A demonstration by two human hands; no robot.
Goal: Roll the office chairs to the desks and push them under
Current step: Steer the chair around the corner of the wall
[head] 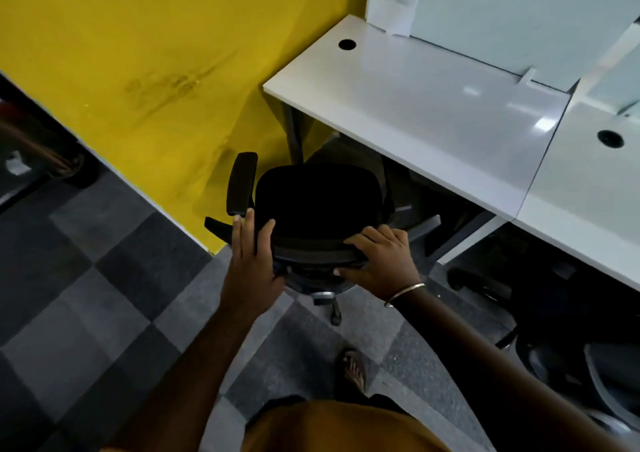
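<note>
Black mesh and padding make up the office chair, which is seen from above and behind, standing on the grey checkered carpet in front of the white desk. The front of its seat is partly tucked beneath the desk's near edge, while its backrest and the left armrest remain outside. The top rim of the backrest is held at both ends. The left hand is laid against the left corner of the backrest, with its fingers fairly straight and pointing forward and its thumb spread over the rim. The right hand is curled round the right corner of the rim, fingers over the top and thumb underneath; a thin metal bangle is worn on that wrist. The chair's chrome base and one caster are visible below the backrest. A yellow wall rises to the left of the desk, and a pale partition panel stands along the desk's far edge. A second white desk adjoins the first on the right, and part of another chair is seen in shadow beneath it. A sandalled foot is planted on the carpet behind the chair.
</note>
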